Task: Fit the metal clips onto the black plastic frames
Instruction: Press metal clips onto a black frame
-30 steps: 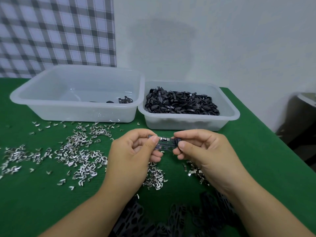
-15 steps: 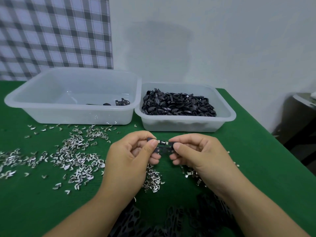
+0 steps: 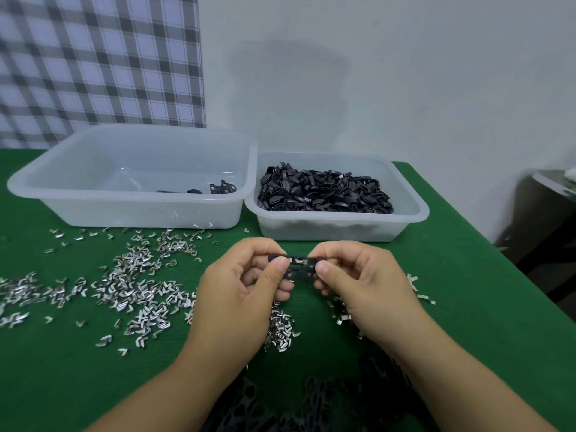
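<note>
Pinching a black plastic frame between them, both hands hover above the green tabletop. The left hand curls thumb and forefinger on the frame's 9 o'clock end, and the right hand does the same at its 3 o'clock end, with the other fingers tucked beneath. A metal clip sits on the frame's upper edge. Loose clips lie scattered toward 9 o'clock. A translucent tub holding a few black pieces stands at 11 o'clock, and a second tub heaped with black plastic pieces stands at 1 o'clock.
</note>
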The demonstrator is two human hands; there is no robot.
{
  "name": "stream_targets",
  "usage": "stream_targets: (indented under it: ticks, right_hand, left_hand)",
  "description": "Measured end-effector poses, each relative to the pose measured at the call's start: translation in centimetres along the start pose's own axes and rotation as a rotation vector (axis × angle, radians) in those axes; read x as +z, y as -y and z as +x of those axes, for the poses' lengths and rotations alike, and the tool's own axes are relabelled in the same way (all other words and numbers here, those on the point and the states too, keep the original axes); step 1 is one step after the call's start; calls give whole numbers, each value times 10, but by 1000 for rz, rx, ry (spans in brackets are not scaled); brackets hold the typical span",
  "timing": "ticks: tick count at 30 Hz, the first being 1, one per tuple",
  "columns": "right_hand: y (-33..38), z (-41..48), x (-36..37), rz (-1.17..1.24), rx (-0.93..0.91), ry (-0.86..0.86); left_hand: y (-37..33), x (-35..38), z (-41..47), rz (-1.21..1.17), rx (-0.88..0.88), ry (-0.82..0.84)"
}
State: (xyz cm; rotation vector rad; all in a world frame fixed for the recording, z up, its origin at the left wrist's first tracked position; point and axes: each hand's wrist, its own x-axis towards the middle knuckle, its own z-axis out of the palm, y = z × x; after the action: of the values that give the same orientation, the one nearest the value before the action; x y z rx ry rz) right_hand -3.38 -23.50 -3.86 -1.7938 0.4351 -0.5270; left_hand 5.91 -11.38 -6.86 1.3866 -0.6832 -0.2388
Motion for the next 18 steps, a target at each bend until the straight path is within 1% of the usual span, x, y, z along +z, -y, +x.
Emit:
stream_targets:
  ticks: [2, 5, 7, 9, 12, 14, 16, 18]
  right_hand:
    - [1, -2, 1, -70, -65, -47]
    - [11, -3, 0, -257, -264, -221]
    - [27, 6, -2, -303, -379, -318]
    - [47, 25, 4, -322, -447, -342]
    - [72, 65, 28, -397, -512, -306]
    - [82, 95, 46, -451, -514, -267]
    - [85, 120, 57, -475, -438, -193]
    - [80, 133, 65, -512, -314, -84]
  left_hand:
    - [0, -1, 1, -44, -31, -5]
    - [-3, -3, 1, -128, -83, 16]
    - [-5, -4, 1, -158, -105, 10]
    - [-7, -4, 0, -148, -120, 14]
    - [-3, -4, 2, -110, -131, 21]
    - [-1, -4, 2, -91, -136, 21]
    - [-1, -5, 3, -80, -145, 21]
    - [-2, -5, 2, -70, -153, 24]
